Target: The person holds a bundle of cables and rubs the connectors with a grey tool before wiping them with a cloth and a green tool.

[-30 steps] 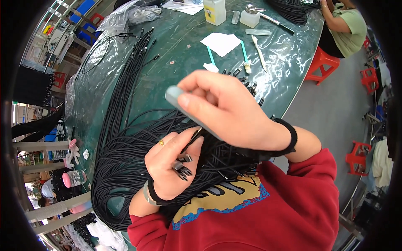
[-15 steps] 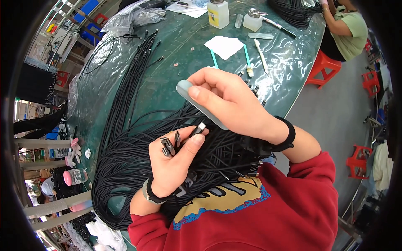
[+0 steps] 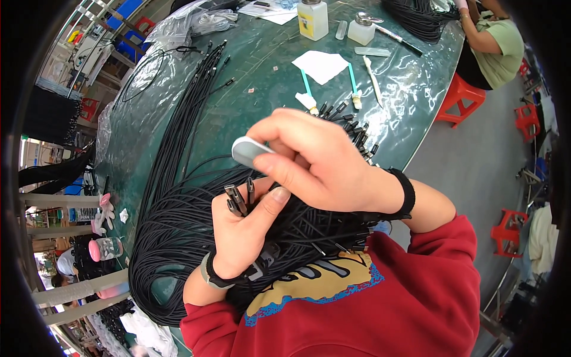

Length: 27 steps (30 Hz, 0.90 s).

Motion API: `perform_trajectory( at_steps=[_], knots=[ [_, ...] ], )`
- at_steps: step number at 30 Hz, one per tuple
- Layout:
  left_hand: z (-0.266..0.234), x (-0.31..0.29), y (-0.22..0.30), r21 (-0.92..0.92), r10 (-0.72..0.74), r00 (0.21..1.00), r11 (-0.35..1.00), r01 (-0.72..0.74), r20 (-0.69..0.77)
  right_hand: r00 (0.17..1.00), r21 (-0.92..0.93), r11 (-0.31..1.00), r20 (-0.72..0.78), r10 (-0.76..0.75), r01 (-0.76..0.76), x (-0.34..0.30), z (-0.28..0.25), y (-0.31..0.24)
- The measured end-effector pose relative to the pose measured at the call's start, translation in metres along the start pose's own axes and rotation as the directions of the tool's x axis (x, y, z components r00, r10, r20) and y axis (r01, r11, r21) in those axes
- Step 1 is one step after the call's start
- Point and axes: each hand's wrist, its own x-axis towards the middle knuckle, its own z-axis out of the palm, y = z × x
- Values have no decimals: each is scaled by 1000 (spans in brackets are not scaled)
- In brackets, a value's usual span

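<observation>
My left hand (image 3: 241, 241) is closed on several black cables, whose plugs (image 3: 237, 199) stick up between the fingers. Just above it, my right hand (image 3: 324, 163) pinches a flat grey-green strip (image 3: 248, 151) with a rounded end between thumb and fingers. The strip's other end is hidden behind the right hand, as is the plug tip near the left thumb. Under both hands spreads a large heap of black cables (image 3: 169, 229), with many plug ends (image 3: 351, 128) fanned out beyond the right hand.
On the green table (image 3: 262, 71) lie a white sheet (image 3: 321, 66), two turquoise-handled brushes (image 3: 351, 77), a white tube (image 3: 373, 80) and two bottles (image 3: 313, 21). A longer cable bundle (image 3: 184, 119) runs to the back left. A person (image 3: 499, 38) sits at the far right, by a red stool (image 3: 461, 98).
My right hand has come down and left, closer to the left hand, with the strip tilted flatter. It now covers the plug at the left thumb. The left hand has barely moved.
</observation>
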Motion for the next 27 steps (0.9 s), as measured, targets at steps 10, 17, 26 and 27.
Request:
perform_trajectory(
  at_steps=[10, 17, 26, 27],
  knots=[
    [0, 18, -9, -233, 52, 985, 972, -13, 163, 948, 55, 947, 26, 317, -318, -25, -32, 3],
    [-2, 23, -11, -492, 99, 973, 871, 15, 206, 917, 216, 892, 86, 389, -398, -21, -31, -8],
    [-10, 15, -8, -405, 61, 985, 914, 10, 162, 857, 343, 785, 190, 480, -516, -24, -31, -1],
    [-10, 12, -6, -305, 60, 988, 952, -14, 143, 856, 344, 784, 191, 480, -516, -23, -30, -1]
  ],
)
